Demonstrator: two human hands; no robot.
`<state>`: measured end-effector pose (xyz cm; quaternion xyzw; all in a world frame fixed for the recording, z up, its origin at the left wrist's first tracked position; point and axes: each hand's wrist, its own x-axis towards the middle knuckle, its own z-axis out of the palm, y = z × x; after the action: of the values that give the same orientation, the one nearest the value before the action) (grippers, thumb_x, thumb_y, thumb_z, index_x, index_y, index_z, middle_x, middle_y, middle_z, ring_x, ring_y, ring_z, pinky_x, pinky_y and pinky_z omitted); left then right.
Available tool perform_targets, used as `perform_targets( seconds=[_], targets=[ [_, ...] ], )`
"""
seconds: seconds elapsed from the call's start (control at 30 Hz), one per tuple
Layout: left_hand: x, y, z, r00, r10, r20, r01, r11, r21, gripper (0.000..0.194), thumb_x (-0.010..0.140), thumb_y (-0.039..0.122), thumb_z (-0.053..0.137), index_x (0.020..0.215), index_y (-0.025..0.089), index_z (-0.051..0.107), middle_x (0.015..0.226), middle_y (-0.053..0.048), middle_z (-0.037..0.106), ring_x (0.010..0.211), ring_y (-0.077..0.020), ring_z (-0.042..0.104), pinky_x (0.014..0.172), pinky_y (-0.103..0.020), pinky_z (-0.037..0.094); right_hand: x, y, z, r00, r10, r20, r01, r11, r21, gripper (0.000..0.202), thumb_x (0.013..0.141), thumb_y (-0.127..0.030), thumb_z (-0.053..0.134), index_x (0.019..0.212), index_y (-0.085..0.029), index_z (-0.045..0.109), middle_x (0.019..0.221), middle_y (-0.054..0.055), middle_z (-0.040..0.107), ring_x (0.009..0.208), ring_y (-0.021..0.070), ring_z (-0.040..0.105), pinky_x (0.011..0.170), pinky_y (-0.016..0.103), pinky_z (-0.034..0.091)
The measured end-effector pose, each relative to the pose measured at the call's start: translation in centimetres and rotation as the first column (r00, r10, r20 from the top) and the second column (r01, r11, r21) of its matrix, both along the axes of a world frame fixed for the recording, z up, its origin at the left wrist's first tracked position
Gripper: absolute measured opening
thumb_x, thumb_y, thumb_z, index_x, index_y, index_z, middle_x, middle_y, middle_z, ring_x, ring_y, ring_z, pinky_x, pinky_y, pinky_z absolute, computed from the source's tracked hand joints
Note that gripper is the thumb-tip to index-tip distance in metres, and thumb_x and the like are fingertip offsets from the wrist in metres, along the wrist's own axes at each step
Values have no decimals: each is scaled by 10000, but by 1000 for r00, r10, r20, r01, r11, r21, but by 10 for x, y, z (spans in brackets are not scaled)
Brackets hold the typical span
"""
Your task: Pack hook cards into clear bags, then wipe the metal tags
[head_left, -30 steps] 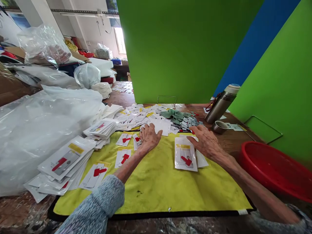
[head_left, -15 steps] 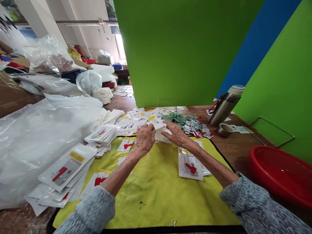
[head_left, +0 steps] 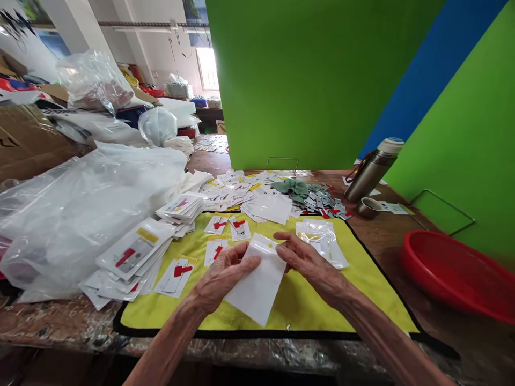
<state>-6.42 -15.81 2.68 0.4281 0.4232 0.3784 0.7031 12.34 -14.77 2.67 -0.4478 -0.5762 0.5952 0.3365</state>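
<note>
My left hand (head_left: 225, 273) pinches the left side of a white resealable bag (head_left: 257, 289), thumb on its face. The bag is tilted over the yellow mat (head_left: 314, 300), its top edge with a small hang hole pointing away from me. Fingers of my right hand (head_left: 301, 254) close on the bag's upper right corner. Beyond the hands lies a pile of white bags (head_left: 273, 206). Left of them, several cards with red pieces (head_left: 177, 276) rest on the mat. Past my right hand are some clear-fronted bags (head_left: 322, 241).
Stacks of filled packets (head_left: 134, 249) stand left, beside a large translucent plastic sack (head_left: 100, 214). Small grey pieces (head_left: 322, 203) lie near a green cloth (head_left: 293, 187). To the right are a thermos (head_left: 374, 169), a metal cup (head_left: 368, 208) and a red basin (head_left: 454, 273). A green panel (head_left: 306, 80) rises behind.
Both hands have come back from the bag pile toward me, bringing a white bag over the mat. The view has shifted, and the packet at the right now shows no red piece.
</note>
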Motion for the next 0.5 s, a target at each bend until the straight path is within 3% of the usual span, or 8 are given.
perform_targets(
  seconds=[0.13,0.2,0.23,0.3,0.37,0.43,0.5],
  targets=[
    [-9,-11,4,975,-152,-162,163,985,56,322,710,463,674,875,189,707,723,-20,667,564,-120,548,507,-207,380,9,1,7,965,251,77,-250,968,-17,286,806,-445,596,799,-159,609,711,-17,537,642,109,469,621,245,390],
    [-11,-12,4,930,-158,-333,221,962,160,273,748,436,610,824,190,702,721,-19,655,582,-137,538,520,-226,380,9,0,7,941,292,171,-296,955,3,275,816,-431,575,748,-165,581,667,-27,509,588,104,479,568,238,403],
    [-11,-13,4,892,-88,-443,217,944,250,235,748,403,599,804,196,695,735,-21,650,623,-155,546,555,-244,400,8,-2,7,933,288,215,-297,955,9,276,823,-432,562,739,-170,563,660,-27,503,567,105,496,545,239,415],
    [-9,-16,4,770,208,-603,146,863,484,139,708,319,608,778,215,668,774,-26,635,735,-196,559,674,-297,436,5,-8,5,935,247,255,-262,965,23,295,835,-449,533,718,-178,523,657,-23,503,538,114,533,512,247,432],
    [-4,-23,5,627,505,-593,41,740,672,82,672,245,601,749,228,620,775,-24,612,790,-214,555,751,-339,435,1,-16,3,954,192,232,-208,977,47,311,836,-466,518,704,-186,494,650,-22,503,536,123,549,505,252,439],
    [2,-32,7,590,598,-543,-49,698,715,42,684,219,568,724,228,562,696,-6,583,695,-190,548,687,-324,439,-3,-24,3,963,138,233,-166,980,105,325,838,-469,515,672,-193,477,631,-20,506,556,127,534,520,252,430],
    [7,-42,7,664,553,-503,-143,754,641,68,703,225,562,763,228,530,647,18,568,590,-156,540,596,-287,436,-8,-32,4,954,60,295,-124,971,203,329,850,-444,522,639,-197,472,612,-22,512,577,124,498,539,249,395]
  ],
)
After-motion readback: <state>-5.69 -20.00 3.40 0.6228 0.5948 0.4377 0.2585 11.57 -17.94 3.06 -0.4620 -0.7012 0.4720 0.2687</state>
